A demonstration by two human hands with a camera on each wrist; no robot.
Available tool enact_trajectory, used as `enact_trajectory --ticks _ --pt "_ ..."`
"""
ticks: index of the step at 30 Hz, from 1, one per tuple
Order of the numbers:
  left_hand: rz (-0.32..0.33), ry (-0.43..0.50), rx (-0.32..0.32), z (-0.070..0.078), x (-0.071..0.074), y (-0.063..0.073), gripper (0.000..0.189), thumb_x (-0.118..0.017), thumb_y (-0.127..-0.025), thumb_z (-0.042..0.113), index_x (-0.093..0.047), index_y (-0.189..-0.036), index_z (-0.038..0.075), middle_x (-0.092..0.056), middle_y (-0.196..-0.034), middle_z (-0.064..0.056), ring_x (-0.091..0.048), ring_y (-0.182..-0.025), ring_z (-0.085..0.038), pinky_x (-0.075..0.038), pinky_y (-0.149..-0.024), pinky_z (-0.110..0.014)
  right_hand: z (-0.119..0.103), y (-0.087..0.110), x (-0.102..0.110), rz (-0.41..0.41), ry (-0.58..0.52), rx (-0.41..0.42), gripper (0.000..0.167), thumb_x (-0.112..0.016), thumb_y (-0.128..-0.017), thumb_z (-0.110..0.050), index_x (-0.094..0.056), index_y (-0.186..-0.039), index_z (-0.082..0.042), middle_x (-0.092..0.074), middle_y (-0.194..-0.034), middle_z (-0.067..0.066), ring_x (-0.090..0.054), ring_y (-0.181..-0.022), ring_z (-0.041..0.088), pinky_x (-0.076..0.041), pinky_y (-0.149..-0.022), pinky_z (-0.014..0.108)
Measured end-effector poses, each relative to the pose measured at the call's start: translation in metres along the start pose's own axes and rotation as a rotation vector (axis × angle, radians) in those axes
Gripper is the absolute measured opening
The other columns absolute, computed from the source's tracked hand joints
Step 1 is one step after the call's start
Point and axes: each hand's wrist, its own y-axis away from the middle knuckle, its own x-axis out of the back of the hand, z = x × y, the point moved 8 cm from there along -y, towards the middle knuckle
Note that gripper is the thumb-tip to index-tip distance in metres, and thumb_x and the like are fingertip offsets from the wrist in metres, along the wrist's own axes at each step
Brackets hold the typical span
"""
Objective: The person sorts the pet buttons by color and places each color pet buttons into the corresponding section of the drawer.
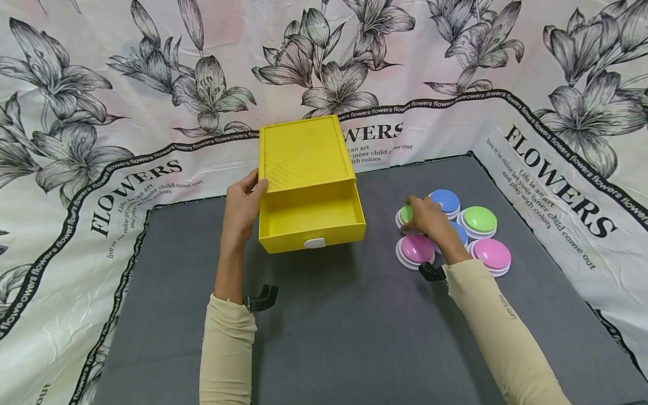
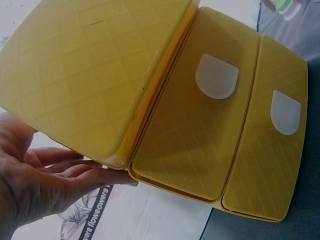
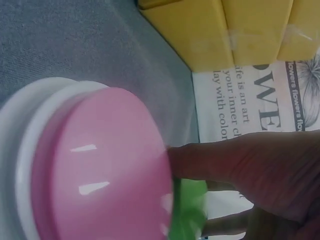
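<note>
A yellow drawer unit (image 1: 304,152) stands at the back middle with its top drawer (image 1: 311,225) pulled out; no contents show inside. My left hand (image 1: 242,205) rests at its left side, thumb at the top front corner. The left wrist view has the straight fingers (image 2: 95,175) against the side, below the pulled-out drawer. My right hand (image 1: 427,216) grips a round white container with a green lid (image 1: 406,214), partly covered by the fingers. In the right wrist view a pink-lidded container (image 3: 110,165) fills the foreground, and the green lid (image 3: 187,210) shows between thumb and fingers.
Close around the right hand sit more round containers with blue (image 1: 445,201), green (image 1: 479,219) and pink (image 1: 489,254) lids. Two lower drawers (image 2: 190,125) with white tabs are pushed in. A flower-printed sheet (image 1: 324,56) rises behind the grey table cloth (image 1: 324,337).
</note>
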Motion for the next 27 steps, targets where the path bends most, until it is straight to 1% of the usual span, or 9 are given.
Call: enact_trajectory --ticks 3,6,10,14,18,20,22,25,27 --pt "-0.004 0.002 -0.004 0.0 0.0 0.001 0.059 -0.055 -0.11 0.029 -0.035 -0.163 0.014 -0.043 -0.167 -0.009 -0.056 -0.142 -0.027 -0.05 -0.117 -0.044 0.002 -0.001 -0.004 -0.013 -0.023 -0.014 0.078 -0.083 -0.084 -0.018 -0.046 -0.149 0.006 -0.047 -0.142 0.042 -0.046 -0.127 0.065 -0.046 -0.103 0.071" --pt "-0.001 0.002 -0.009 0.0 0.0 0.001 0.059 -0.054 -0.11 0.029 -0.036 -0.163 0.014 -0.043 -0.166 -0.009 -0.056 -0.142 -0.027 -0.051 -0.116 -0.044 0.001 -0.001 -0.004 0.002 -0.04 -0.009 0.078 -0.083 -0.084 -0.017 -0.046 -0.149 0.008 -0.047 -0.144 0.042 -0.046 -0.128 0.065 -0.045 -0.104 0.072" --pt "0.003 0.0 -0.008 -0.001 0.001 0.0 0.059 -0.054 -0.11 0.03 -0.035 -0.163 0.014 -0.043 -0.167 -0.009 -0.056 -0.142 -0.028 -0.051 -0.116 -0.044 -0.006 0.001 0.007 0.079 -0.044 0.041 0.073 -0.083 -0.082 -0.017 -0.053 -0.143 0.01 -0.055 -0.138 0.041 -0.051 -0.125 0.06 -0.044 -0.103 0.07" --pt "0.003 -0.003 -0.005 -0.002 0.0 -0.001 0.059 -0.055 -0.109 0.03 -0.035 -0.163 0.014 -0.042 -0.167 -0.008 -0.055 -0.143 -0.027 -0.05 -0.117 -0.044 -0.021 0.014 0.034 0.195 -0.061 0.058 0.072 -0.083 -0.082 -0.02 -0.054 -0.141 0.009 -0.058 -0.131 0.039 -0.054 -0.119 0.055 -0.046 -0.099 0.068" --pt "0.006 -0.005 -0.014 -0.001 -0.001 -0.001 0.061 -0.056 -0.109 0.031 -0.036 -0.163 0.013 -0.042 -0.167 -0.007 -0.054 -0.143 -0.026 -0.049 -0.118 -0.044 -0.047 0.038 0.074 0.333 -0.11 0.054 0.071 -0.082 -0.084 -0.024 -0.052 -0.141 0.005 -0.059 -0.125 0.036 -0.051 -0.113 0.054 -0.047 -0.09 0.063" --pt "0.007 -0.005 -0.017 -0.001 -0.001 0.0 0.061 -0.056 -0.109 0.031 -0.036 -0.163 0.012 -0.042 -0.168 -0.007 -0.053 -0.144 -0.026 -0.049 -0.119 -0.044 -0.063 0.052 0.094 0.405 -0.135 0.077 0.07 -0.081 -0.085 -0.027 -0.053 -0.14 0.004 -0.06 -0.123 0.036 -0.049 -0.111 0.052 -0.045 -0.086 0.059" --pt "0.004 -0.002 -0.011 -0.001 -0.001 0.0 0.061 -0.055 -0.109 0.031 -0.035 -0.163 0.013 -0.041 -0.168 -0.007 -0.052 -0.146 -0.026 -0.048 -0.12 -0.044 -0.081 0.065 0.111 0.455 -0.168 0.108 0.068 -0.079 -0.086 -0.03 -0.055 -0.141 0.001 -0.061 -0.124 0.034 -0.047 -0.111 0.049 -0.044 -0.084 0.057" --pt "0.004 0.008 0.007 -0.002 -0.001 0.0 0.06 -0.055 -0.109 0.031 -0.035 -0.163 0.014 -0.04 -0.169 -0.006 -0.051 -0.148 -0.025 -0.047 -0.12 -0.043 -0.11 0.084 0.128 0.489 -0.216 0.168 0.066 -0.078 -0.087 -0.032 -0.058 -0.144 -0.005 -0.062 -0.127 0.031 -0.047 -0.113 0.046 -0.045 -0.084 0.055" --pt "0.005 0.012 0.02 -0.003 0.0 -0.001 0.06 -0.055 -0.109 0.031 -0.035 -0.163 0.015 -0.039 -0.169 -0.006 -0.051 -0.148 -0.025 -0.047 -0.12 -0.042 -0.13 0.093 0.133 0.473 -0.248 0.208 0.065 -0.079 -0.088 -0.032 -0.059 -0.145 -0.008 -0.061 -0.131 0.029 -0.047 -0.116 0.044 -0.049 -0.083 0.054"
